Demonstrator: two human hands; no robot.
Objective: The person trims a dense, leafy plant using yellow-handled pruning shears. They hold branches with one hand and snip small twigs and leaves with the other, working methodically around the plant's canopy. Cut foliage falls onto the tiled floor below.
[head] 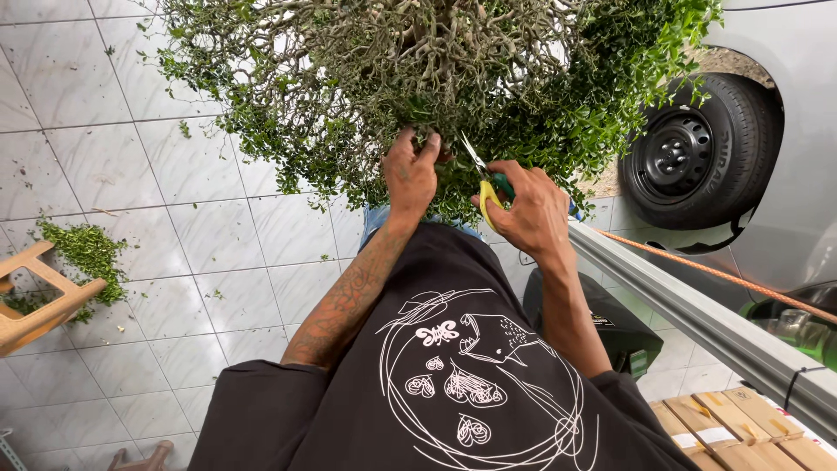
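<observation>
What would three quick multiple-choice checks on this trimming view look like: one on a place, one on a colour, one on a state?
1. Where is the pile of green clippings?
A. On the tiled floor by the wooden stool
B. Under the car tyre
C. On the black shirt

2. What colour are the handles of the scissors?
A. Red
B. Yellow and green
C. Black

3. What is the left hand doing?
A. Resting on the stool
B. Hanging free
C. Gripping the foliage of the shrub

Answers:
1 A, the clippings lie on the floor beside the stool.
2 B, yellow and green show in the right hand.
3 C, its fingers close on twigs of the shrub.
</observation>
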